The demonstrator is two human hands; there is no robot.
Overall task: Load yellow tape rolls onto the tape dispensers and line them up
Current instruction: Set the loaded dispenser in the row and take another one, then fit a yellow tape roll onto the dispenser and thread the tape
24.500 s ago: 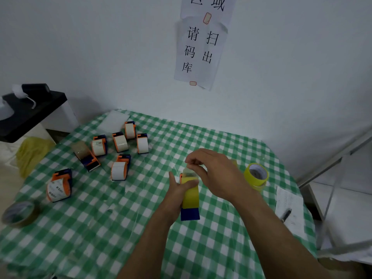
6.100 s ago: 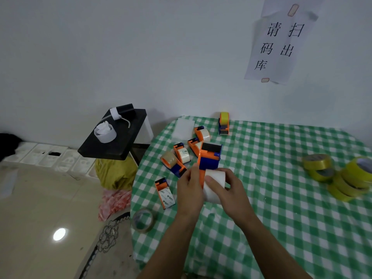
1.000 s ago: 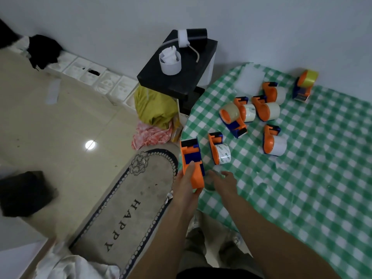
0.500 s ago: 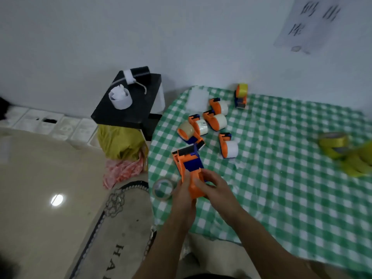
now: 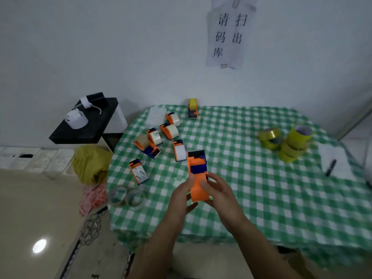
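I am holding an empty dispenser (image 5: 197,174) over the table (image 5: 261,198): left hand (image 5: 181,195) and right hand (image 5: 218,193) fingers curling round its orange handle.

Wall notice (image 5: 229,33), black stand (image 5: 88,127), pen (image 5: 330,167), paper (image 5: 331,153)

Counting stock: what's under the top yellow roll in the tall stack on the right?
At least two more yellow rolls under the top roll, resting on the checked tablecloth. Their cores are covered; blur hides an exact count.
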